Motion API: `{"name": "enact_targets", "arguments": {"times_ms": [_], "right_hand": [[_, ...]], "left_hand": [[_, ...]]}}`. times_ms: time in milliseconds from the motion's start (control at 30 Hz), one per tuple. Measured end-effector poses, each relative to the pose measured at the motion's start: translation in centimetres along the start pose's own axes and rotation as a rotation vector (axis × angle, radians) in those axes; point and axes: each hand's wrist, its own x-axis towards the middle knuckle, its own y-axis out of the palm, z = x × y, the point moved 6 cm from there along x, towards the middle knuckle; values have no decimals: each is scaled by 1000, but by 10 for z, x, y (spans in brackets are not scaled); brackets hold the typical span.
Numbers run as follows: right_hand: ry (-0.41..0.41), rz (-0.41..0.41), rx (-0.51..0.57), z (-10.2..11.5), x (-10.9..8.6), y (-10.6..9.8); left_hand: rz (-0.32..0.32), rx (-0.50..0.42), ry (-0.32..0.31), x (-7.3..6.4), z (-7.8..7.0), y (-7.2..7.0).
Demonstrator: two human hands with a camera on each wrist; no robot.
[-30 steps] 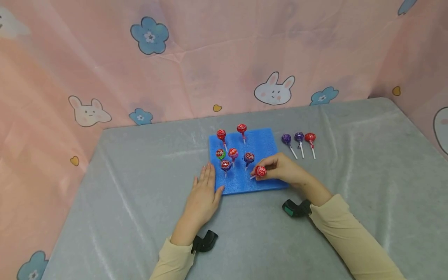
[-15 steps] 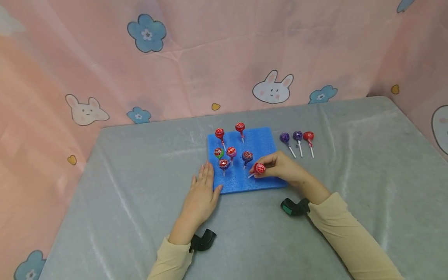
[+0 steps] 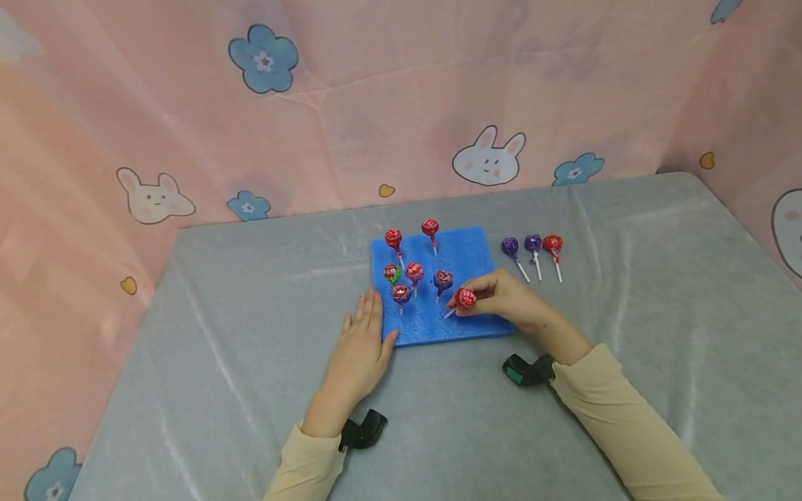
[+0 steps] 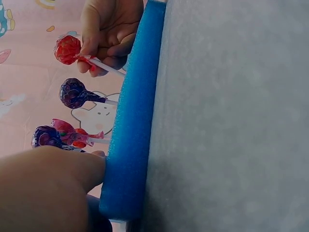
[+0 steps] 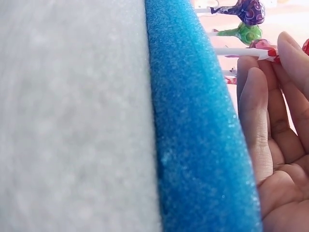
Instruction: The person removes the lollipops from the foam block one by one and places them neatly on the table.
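Observation:
My right hand (image 3: 506,300) pinches a red-wrapped lollipop (image 3: 466,298) between thumb and fingers, low over the right front part of a blue foam board (image 3: 451,332). Its white stick slants down to the board's surface; the left wrist view shows the wrapper (image 4: 67,50) and the stick meeting the foam's upper face. My left hand (image 3: 360,358) lies with straight fingers along the board's left edge, thumb at the front corner. Several lollipops stand upright in the foam, among them a dark purple one (image 3: 443,280), a green one (image 3: 392,273) and a red one (image 3: 429,227).
Two purple lollipops (image 3: 532,243) and a red lollipop (image 3: 553,243) lie on the grey tablecloth (image 3: 263,299) right of the board. A pink curtain (image 3: 351,83) with rabbits and flowers hangs behind the table. Each wrist wears a black camera (image 3: 528,370).
The whole head view has shifted slightly. My right hand keeps its pinch on the red lollipop at nearly the same spot, and my left hand stays at the board's edge.

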Motion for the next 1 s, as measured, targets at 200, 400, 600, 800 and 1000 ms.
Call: {"name": "enact_targets", "arguments": {"times_ms": [200, 400, 600, 800, 1000], "right_hand": [[19, -24, 60, -2, 0, -2], [5, -19, 83, -1, 0, -3], [-10, -15, 86, -3, -1, -4], [-16, -16, 97, -2, -2, -6], [-22, -13, 134, 0, -2, -7]], "left_hand": [[0, -6, 0, 0, 0, 0], [-5, -4, 2, 0, 0, 0], [-3, -6, 5, -1, -1, 0], [-1, -16, 7, -1, -2, -1], [0, -29, 0, -1, -2, -2]]}}
